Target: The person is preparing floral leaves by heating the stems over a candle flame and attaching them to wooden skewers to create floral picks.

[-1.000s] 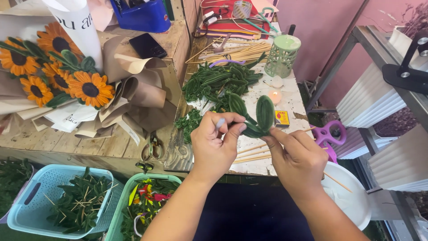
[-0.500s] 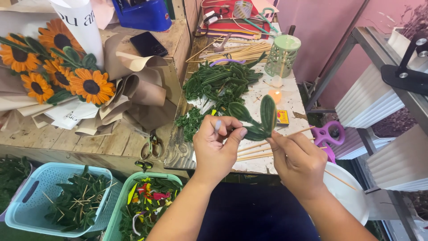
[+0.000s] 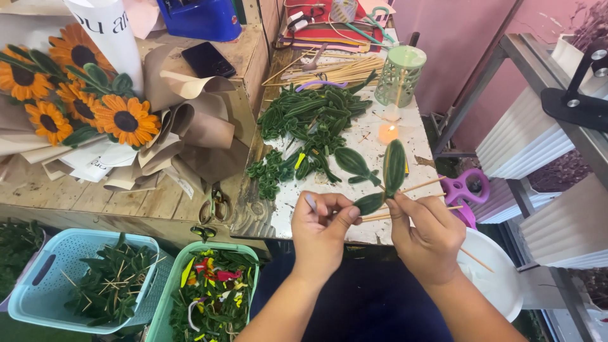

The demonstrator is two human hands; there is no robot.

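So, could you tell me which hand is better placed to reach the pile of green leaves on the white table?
Probably the left hand: it sits nearer the pile of green leaves, whereas the right hand pinches the upright leaf on its stick.

Speckled white table (image 3: 405, 136), green fuzzy leaves (image 3: 316, 117), wooden sticks (image 3: 345, 69), lit candle (image 3: 387, 133), green mesh cup (image 3: 399, 75)

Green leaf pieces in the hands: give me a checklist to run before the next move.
1. Left hand pinches the lower leaf: ok.
2. Right hand holds the upright leaf: ok.
3. Leaves meet at their bases: ok.
4. Join fastened: cannot tell.
5. Lit candle apart from the hands: ok.
6. Spare skewers lie under the hands: ok.
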